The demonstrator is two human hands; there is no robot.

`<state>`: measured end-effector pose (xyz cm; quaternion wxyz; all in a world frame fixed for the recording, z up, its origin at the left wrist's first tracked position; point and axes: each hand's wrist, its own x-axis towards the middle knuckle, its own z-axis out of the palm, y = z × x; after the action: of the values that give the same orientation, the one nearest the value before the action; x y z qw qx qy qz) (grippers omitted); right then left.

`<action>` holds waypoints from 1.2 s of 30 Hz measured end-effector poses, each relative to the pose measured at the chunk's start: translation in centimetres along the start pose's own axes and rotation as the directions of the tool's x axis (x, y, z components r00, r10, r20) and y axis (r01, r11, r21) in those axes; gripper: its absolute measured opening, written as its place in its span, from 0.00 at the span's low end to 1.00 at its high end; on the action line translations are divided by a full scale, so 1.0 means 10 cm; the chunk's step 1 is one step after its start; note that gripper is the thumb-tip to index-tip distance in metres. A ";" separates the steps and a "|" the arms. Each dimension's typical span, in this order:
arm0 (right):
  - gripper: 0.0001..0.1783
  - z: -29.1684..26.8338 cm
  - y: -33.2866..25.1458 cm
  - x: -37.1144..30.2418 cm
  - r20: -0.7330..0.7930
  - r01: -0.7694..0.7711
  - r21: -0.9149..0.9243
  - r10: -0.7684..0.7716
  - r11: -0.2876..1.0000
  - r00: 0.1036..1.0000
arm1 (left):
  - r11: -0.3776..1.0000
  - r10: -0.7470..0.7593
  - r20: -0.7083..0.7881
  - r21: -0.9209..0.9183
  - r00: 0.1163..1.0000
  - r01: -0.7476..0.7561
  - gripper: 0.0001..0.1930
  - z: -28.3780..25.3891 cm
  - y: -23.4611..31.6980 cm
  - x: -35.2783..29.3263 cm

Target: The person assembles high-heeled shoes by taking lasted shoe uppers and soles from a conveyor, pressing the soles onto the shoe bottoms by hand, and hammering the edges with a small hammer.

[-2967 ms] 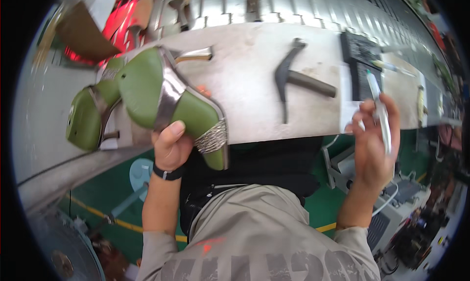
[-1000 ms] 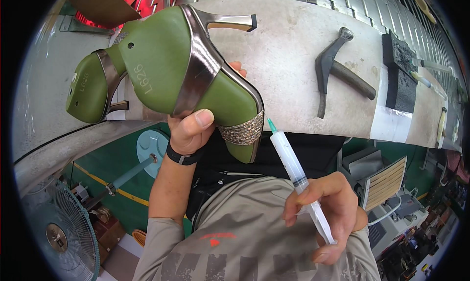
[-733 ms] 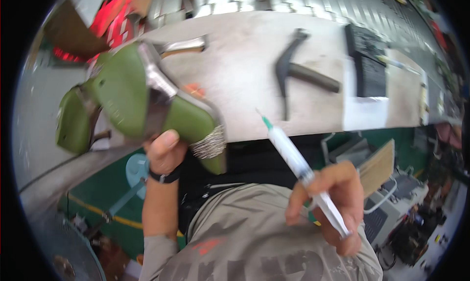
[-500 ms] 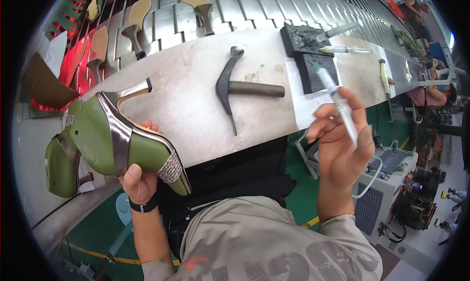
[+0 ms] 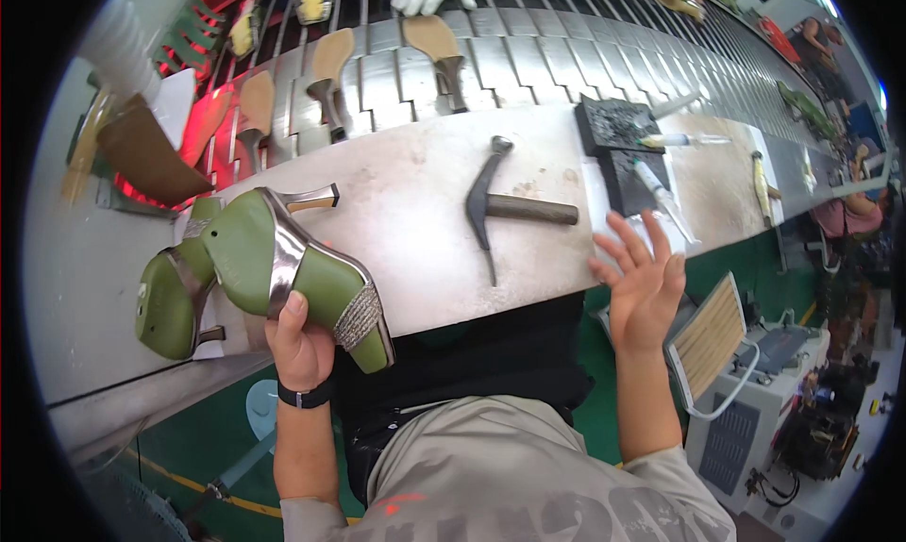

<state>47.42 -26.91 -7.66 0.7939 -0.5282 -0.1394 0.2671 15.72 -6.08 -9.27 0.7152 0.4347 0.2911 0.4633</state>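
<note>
A slatted metal conveyor point(image 5: 557, 47) sweeps across twelve o'clock, soles lying on it; green floor point(image 5: 769, 283) shows at three, a grey machine point(image 5: 741, 419) at four. The pale, stained bench point(image 5: 406, 193) spans the middle. At nine, above its near edge, the person's left hand point(image 5: 302, 353) is clamped on a green heeled shoe point(image 5: 326, 287), a second shoe point(image 5: 160, 306) beyond. A black block point(image 5: 618, 127) and a hammer point(image 5: 528, 209) lie toward two. At three, the right hand point(image 5: 642, 292) spreads its fingers apart, a syringe point(image 5: 661, 198) near their tips; contact cannot be told.
</note>
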 end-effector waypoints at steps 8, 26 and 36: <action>0.16 0.29 0.08 -0.33 0.203 0.069 -0.321 -0.002 0.945 0.979 | 0.867 0.122 -0.112 0.496 0.986 -0.051 0.28 -0.38 0.89 0.28; 0.35 3.31 1.51 1.81 0.590 0.540 -0.801 0.190 0.260 0.784 | 0.512 0.473 -0.110 0.841 0.874 -0.172 0.34 -0.52 0.84 0.36; 0.16 2.74 0.63 1.50 0.487 0.184 -0.402 0.039 0.897 0.872 | 0.297 0.525 -0.104 0.953 0.845 -0.067 0.38 -0.90 1.00 0.37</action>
<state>44.22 4.48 -3.31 0.6048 -0.6026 -0.4094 0.3216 5.72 2.38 -4.53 0.1657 0.7012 0.5504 0.4218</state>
